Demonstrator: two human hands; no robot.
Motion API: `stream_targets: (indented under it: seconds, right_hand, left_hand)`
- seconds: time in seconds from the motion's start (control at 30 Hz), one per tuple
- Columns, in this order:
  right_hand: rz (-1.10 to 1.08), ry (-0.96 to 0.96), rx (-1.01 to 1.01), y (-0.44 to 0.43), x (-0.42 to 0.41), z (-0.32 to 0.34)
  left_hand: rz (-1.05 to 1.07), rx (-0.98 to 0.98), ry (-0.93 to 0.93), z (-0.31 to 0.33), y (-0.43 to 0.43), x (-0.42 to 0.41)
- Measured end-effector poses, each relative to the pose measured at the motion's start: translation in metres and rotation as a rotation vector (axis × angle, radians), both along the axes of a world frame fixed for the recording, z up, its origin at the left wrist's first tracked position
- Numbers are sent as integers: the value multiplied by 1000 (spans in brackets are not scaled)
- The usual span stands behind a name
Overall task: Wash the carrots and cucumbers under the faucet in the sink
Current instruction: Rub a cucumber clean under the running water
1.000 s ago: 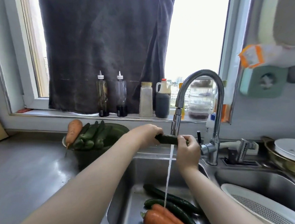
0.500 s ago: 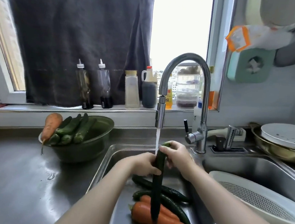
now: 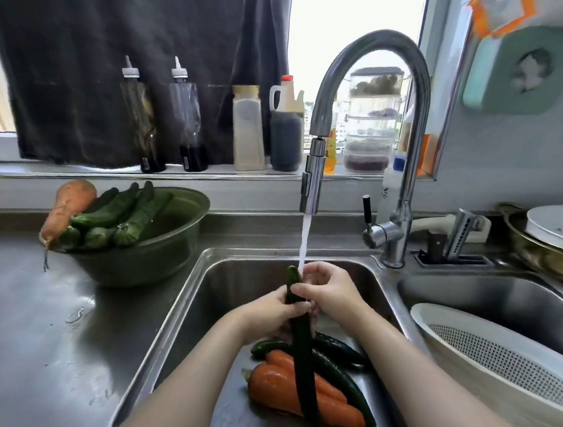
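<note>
Both hands are closed round one long cucumber (image 3: pixel 301 366) directly below the faucet (image 3: pixel 377 42). The left hand (image 3: pixel 267 313) wraps the cucumber's upper part from the left, fingers curled tight with no gap showing. The right hand (image 3: pixel 326 292) sits just above it on the other side, thumb and fingers closed round the stalk near its top, so the two hands touch. Only the cucumber's rounded tip pokes out above them.

The water stream (image 3: pixel 304 242) drops straight from the faucet's spout onto the right hand's fingers and the cucumber's top. The cucumber is dark green and slim, standing steeply with its top under the spout and its lower end slanting toward the viewer.

Under the faucet, on the floor of the sink (image 3: pixel 208 275), lie two wet orange carrots (image 3: pixel 273 391) and two more dark cucumbers (image 3: pixel 340 351); the held one crosses in front of them.

Left of the faucet, a green bowl (image 3: pixel 155 254) holds several cucumbers (image 3: pixel 118 214) and one pale carrot (image 3: pixel 66 208) leaning over its rim. Right of the faucet, a white colander (image 3: pixel 497 361) rests in the second basin
</note>
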State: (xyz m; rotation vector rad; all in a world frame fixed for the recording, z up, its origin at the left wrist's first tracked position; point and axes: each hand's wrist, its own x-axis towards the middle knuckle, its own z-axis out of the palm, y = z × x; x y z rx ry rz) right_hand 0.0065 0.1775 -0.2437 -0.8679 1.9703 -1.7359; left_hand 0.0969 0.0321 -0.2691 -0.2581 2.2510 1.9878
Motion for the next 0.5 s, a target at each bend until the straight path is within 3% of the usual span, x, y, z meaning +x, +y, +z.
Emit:
stream_targets:
  seconds: [0.5]
  right_hand:
    - [-205,360,-50,-10,-2,-1]
  left_hand:
    - [35,-134,81,-1,1,-4]
